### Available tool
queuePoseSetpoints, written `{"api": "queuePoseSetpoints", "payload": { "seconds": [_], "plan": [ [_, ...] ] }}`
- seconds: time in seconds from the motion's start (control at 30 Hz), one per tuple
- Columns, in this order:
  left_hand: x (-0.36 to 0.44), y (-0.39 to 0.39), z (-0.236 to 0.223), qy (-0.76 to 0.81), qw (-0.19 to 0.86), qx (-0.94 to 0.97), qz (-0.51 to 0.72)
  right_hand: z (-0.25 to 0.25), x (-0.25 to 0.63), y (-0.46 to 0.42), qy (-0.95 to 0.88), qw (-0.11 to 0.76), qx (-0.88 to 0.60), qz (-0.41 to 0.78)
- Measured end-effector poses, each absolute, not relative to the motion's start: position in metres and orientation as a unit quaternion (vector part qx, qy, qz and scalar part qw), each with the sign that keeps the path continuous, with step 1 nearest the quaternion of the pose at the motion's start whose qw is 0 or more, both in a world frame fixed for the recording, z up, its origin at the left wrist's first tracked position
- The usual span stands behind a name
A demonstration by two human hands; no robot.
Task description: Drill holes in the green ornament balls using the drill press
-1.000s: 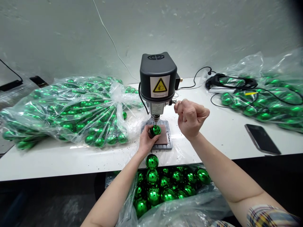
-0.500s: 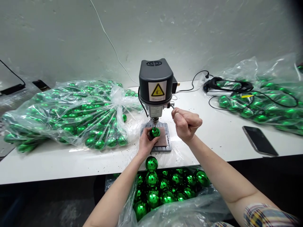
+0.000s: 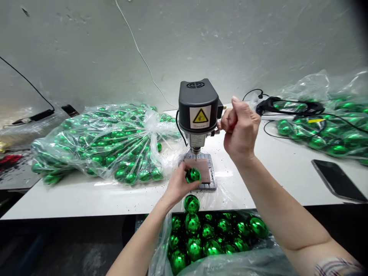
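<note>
A shiny green ball ornament point(image 3: 193, 175) is pinched between the thumb and fingers of my left hand point(image 3: 180, 181). It sits just in front of the thin drill bit of a small black drill press point(image 3: 198, 103), apart from the bit. Under it lies a brownish pad point(image 3: 204, 168) on the grey slotted base plate point(image 3: 213, 183). My right hand point(image 3: 242, 128) is raised at the press's right side, fingers curled round its feed lever, most of which the hand hides.
Many green balls point(image 3: 212, 247) fill an open plastic bag below the table's front edge. Closed clear bags of balls lie left point(image 3: 115, 145) and right point(image 3: 330, 130). A phone point(image 3: 337, 180) and a black strap-like device with cable point(image 3: 290, 105) rest at right. Dark shavings dot the white table point(image 3: 94, 201).
My left hand has drawn the ball ornament from beneath the drill bit toward me. The lever hand has risen and the bit now shows clear of the ball. The view has shifted slightly.
</note>
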State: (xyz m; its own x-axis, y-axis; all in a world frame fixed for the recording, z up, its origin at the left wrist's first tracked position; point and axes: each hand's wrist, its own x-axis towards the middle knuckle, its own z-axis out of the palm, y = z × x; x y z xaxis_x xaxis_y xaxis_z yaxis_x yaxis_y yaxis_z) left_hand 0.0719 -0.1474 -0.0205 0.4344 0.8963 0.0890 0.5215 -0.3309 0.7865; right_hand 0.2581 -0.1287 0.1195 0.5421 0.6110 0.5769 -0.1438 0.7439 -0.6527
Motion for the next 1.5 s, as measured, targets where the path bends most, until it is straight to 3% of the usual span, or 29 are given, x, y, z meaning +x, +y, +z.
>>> {"api": "queuePoseSetpoints", "payload": {
  "seconds": [0.13,0.27,0.3,0.43,0.57,0.67,0.8,0.87,0.93,1.5],
  "plan": [
    [0.049,-0.128,0.018,0.382,0.355,0.848,0.090,0.114,0.259,-0.130,-0.431,0.828,-0.273,0.233],
    [0.053,-0.045,0.008,0.579,0.082,0.807,0.080,0.112,0.259,-0.131,-0.418,0.834,-0.270,0.239],
    [0.054,-0.023,0.002,0.600,0.060,0.794,0.076,0.112,0.259,-0.131,-0.417,0.835,-0.267,0.239],
    [0.051,0.034,-0.016,0.616,0.044,0.782,0.081,0.112,0.260,-0.130,-0.428,0.834,-0.260,0.231],
    [0.039,0.041,-0.015,0.602,0.056,0.788,0.112,0.111,0.262,-0.128,-0.452,0.827,-0.260,0.212],
    [0.035,0.023,-0.008,0.568,0.126,0.785,0.212,0.108,0.264,-0.126,-0.471,0.820,-0.260,0.194],
    [0.039,-0.022,-0.003,0.438,0.486,0.638,0.405,0.108,0.264,-0.124,-0.474,0.822,-0.257,0.184],
    [0.042,-0.045,-0.004,0.387,0.625,0.549,0.398,0.108,0.263,-0.125,-0.457,0.828,-0.257,0.199],
    [0.046,-0.063,-0.007,0.369,0.684,0.504,0.376,0.109,0.263,-0.126,-0.441,0.832,-0.258,0.215],
    [0.087,-0.084,-0.057,0.445,0.596,0.571,0.346,0.108,0.262,-0.125,-0.447,0.832,-0.262,0.198]
  ]
}}
